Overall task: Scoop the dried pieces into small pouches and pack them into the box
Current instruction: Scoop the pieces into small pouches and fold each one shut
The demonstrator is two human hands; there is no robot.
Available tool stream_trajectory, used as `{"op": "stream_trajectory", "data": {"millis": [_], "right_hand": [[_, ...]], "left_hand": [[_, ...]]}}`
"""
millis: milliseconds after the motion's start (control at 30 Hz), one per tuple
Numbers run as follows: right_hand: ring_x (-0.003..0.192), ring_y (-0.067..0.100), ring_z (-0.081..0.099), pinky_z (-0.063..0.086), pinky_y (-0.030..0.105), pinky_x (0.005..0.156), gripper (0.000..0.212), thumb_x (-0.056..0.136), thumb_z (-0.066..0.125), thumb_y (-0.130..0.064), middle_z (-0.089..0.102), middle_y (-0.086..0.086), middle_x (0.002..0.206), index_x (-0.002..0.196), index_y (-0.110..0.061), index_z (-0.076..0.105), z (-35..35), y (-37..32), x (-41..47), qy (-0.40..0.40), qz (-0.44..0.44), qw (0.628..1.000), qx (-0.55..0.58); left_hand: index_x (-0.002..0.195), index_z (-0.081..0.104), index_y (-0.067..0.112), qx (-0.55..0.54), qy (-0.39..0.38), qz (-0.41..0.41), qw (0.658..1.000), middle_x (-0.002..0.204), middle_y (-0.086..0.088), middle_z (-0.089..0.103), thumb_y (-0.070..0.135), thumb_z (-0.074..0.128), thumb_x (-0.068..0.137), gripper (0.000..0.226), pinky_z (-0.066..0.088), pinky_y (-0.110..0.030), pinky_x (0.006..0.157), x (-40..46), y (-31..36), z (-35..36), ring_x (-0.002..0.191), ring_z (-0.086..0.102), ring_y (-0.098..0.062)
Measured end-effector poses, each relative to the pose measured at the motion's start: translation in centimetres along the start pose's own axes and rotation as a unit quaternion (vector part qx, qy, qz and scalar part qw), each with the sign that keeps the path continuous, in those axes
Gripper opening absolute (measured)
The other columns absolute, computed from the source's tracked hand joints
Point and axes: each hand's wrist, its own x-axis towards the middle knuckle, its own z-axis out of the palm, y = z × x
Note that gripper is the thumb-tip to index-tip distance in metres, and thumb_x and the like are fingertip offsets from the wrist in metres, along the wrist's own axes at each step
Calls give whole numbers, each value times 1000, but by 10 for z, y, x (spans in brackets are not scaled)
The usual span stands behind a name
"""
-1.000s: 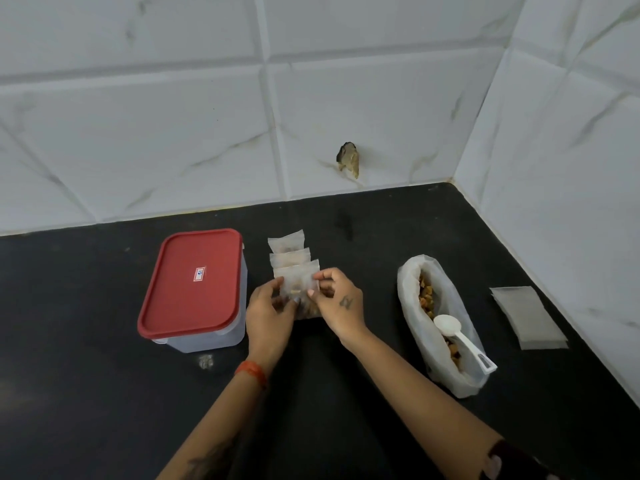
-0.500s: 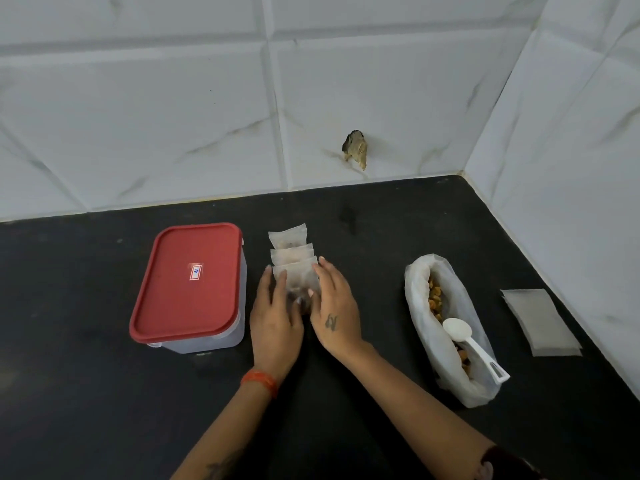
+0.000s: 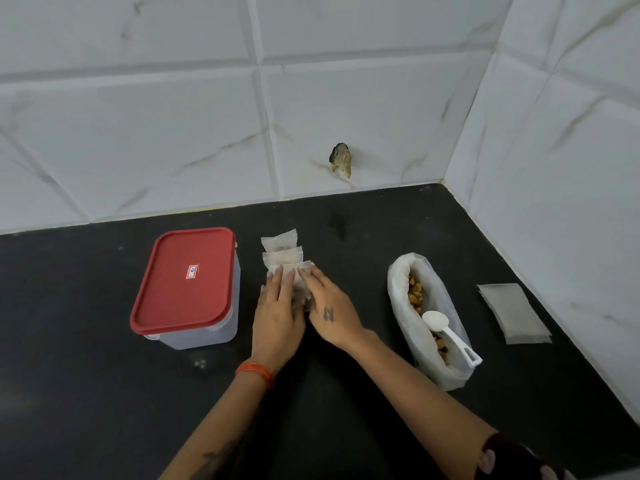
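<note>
Both hands flat, fingers straight: left hand and right hand press the nearest filled pouch onto the counter, gripping nothing. Risk: pressing thin, crinkly film could pop the seal or crush the pieces. Two more pouches lie behind it. Box just left, red lid on (needs opening). Soft bag holds the lumpy pieces and white plastic scoop.

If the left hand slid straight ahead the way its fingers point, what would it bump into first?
Probably the filled pouches lined up just beyond the fingertips of the left hand, which already presses the nearest pouch. After them only bare counter shows, then the tiled wall.
</note>
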Motion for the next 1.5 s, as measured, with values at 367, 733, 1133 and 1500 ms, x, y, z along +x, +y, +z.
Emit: {"op": "stream_trajectory", "data": {"millis": [367, 733, 1133, 1500], "right_hand": [[133, 13, 41, 32, 28, 112, 49, 93, 56, -12, 48, 3, 142, 140, -18, 44, -115, 31, -72, 216, 41, 973, 71], [127, 22, 48, 27, 17, 103, 45, 91, 56, -10, 53, 9, 136, 135, -9, 49, -156, 138, -155, 307, 256, 916, 45], [145, 29, 17, 18, 37, 117, 51, 98, 41, -16, 26, 15, 154, 147, -16, 29, -154, 181, -170, 133, 338, 931, -12], [134, 23, 40, 33, 30, 108, 45, 96, 51, -22, 50, 9, 140, 139, -14, 45, -160, 169, -166, 252, 302, 919, 25]], "left_hand": [[138, 44, 21, -232, 42, 55, 970, 144, 3, 44, 25, 57, 92, 48, 31, -27, 111, -6, 129, 4, 134, 36, -6], [133, 35, 31, -370, -263, 2, 891, 133, 14, 46, 15, 46, 98, 40, 32, -3, 91, -36, 235, 85, 112, 38, 22], [150, 10, 15, -349, -374, -116, 851, 142, -3, 42, 21, 46, 98, 64, 35, -20, 95, -25, 260, 139, 119, 44, -10], [148, 22, 17, -382, -323, -97, 861, 141, 7, 41, 27, 47, 98, 57, 33, -13, 97, -31, 261, 126, 125, 39, -4]]}}
